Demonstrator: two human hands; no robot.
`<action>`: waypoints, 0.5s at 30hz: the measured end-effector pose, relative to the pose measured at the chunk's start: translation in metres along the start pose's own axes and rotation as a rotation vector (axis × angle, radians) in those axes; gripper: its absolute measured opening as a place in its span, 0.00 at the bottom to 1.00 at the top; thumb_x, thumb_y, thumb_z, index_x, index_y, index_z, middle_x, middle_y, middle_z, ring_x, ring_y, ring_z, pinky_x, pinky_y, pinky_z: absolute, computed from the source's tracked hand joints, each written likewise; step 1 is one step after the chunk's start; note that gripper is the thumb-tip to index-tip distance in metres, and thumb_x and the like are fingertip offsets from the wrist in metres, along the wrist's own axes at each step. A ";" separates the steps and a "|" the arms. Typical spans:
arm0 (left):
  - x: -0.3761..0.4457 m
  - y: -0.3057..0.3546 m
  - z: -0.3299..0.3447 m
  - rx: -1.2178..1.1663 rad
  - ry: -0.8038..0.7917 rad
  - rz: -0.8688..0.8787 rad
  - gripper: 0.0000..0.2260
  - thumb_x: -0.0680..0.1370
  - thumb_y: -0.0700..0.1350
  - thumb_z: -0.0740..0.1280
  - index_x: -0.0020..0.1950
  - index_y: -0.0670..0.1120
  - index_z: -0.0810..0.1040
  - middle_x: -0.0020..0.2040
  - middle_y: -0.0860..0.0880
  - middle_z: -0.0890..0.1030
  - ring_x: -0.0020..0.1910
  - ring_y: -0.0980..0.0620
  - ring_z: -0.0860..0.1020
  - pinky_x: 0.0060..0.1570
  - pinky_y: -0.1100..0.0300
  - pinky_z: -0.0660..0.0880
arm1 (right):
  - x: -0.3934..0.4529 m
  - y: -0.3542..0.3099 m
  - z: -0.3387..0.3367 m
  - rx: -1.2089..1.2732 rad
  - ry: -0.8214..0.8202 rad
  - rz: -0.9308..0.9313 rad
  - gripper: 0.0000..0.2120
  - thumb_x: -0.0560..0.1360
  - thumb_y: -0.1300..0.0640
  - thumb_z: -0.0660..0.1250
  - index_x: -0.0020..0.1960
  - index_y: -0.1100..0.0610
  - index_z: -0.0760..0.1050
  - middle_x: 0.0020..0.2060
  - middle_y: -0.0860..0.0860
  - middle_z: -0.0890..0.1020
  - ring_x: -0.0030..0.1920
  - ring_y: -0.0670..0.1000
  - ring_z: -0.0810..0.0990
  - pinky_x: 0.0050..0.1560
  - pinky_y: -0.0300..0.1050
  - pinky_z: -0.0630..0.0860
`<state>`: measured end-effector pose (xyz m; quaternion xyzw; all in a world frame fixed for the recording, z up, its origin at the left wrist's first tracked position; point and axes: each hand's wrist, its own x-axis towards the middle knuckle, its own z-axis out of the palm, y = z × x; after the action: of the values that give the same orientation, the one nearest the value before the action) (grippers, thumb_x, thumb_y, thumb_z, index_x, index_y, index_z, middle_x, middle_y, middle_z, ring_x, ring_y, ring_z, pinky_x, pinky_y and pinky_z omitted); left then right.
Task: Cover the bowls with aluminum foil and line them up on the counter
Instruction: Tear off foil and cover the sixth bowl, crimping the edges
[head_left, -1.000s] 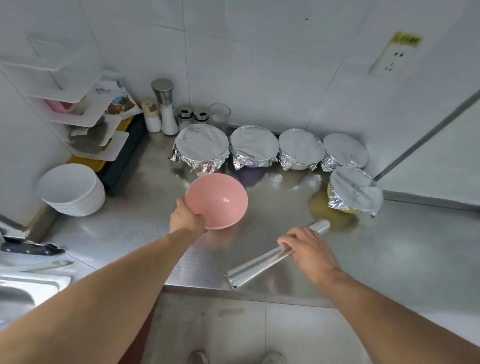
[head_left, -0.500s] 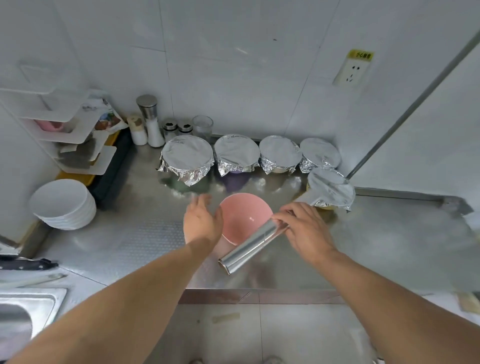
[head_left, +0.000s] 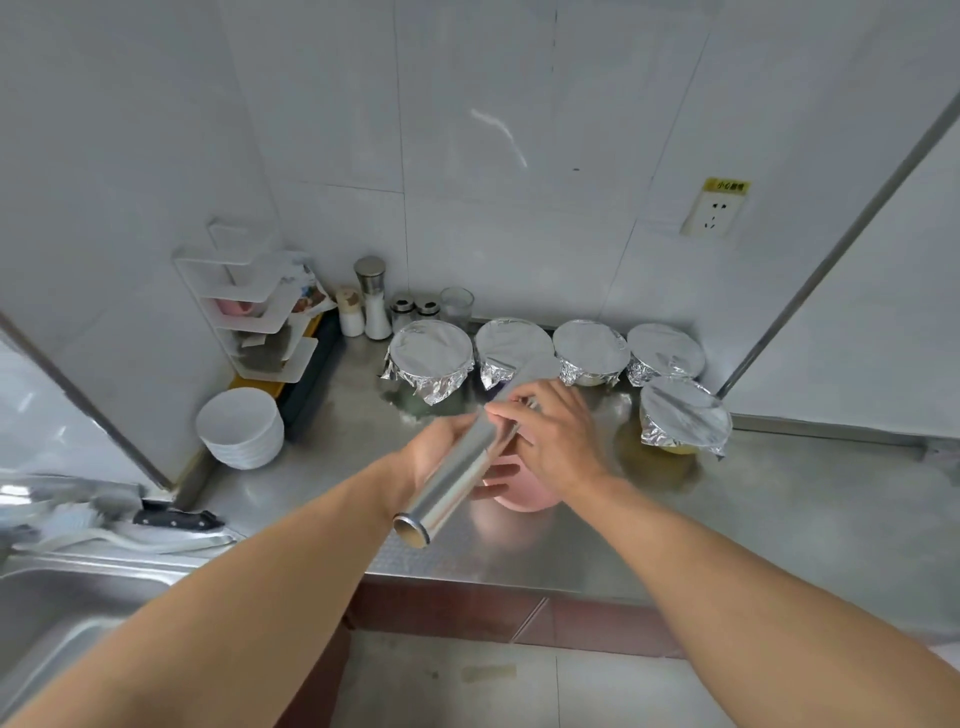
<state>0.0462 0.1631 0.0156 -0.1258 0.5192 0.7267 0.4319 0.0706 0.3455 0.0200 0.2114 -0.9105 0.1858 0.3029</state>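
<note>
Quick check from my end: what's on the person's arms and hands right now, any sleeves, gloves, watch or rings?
Nothing worn that shows. Both forearms are bare up to the frame edge, with no sleeves in view. The left hand and right hand are ungloved, both wrists have no watch or band, and no rings are visible on the fingers that show.

Left arm: bare from the lower frame edge up to the wrist; no sleeve shows along it.
Right arm: bare in the same way, forearm uncovered all the way to the frame edge.
Left hand (head_left: 441, 457): bare, no glove; its fingers are mostly hidden, so rings cannot be judged.
Right hand (head_left: 558, 441): bare, no glove; no ring shows on the visible fingers, nails short.
Wrists: no watch, strap or bracelet shows on either one.
Clothing: none of it enters the view; only forearms and hands are seen.
</note>
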 end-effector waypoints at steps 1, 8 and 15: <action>-0.005 0.001 -0.001 -0.009 -0.024 0.006 0.21 0.83 0.56 0.61 0.65 0.43 0.80 0.67 0.40 0.80 0.66 0.40 0.78 0.74 0.41 0.68 | -0.001 -0.003 -0.002 0.006 -0.003 -0.004 0.24 0.61 0.65 0.79 0.54 0.49 0.84 0.50 0.48 0.80 0.50 0.52 0.75 0.51 0.47 0.71; -0.013 0.013 0.001 0.030 0.177 0.382 0.15 0.82 0.47 0.62 0.66 0.47 0.80 0.64 0.48 0.83 0.68 0.46 0.77 0.75 0.44 0.65 | 0.012 -0.030 -0.037 0.379 -0.162 0.324 0.08 0.70 0.55 0.75 0.45 0.47 0.78 0.45 0.42 0.82 0.48 0.43 0.79 0.53 0.38 0.74; -0.028 0.060 -0.006 -0.108 0.198 0.384 0.31 0.81 0.65 0.57 0.70 0.41 0.77 0.67 0.40 0.81 0.66 0.39 0.79 0.63 0.45 0.77 | 0.032 -0.009 -0.052 0.588 -0.468 0.606 0.13 0.68 0.43 0.72 0.52 0.41 0.82 0.47 0.46 0.86 0.49 0.49 0.85 0.56 0.53 0.79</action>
<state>0.0160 0.1390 0.0693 -0.1184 0.5340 0.8063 0.2253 0.0763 0.3540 0.0810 0.0495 -0.8838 0.4624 -0.0505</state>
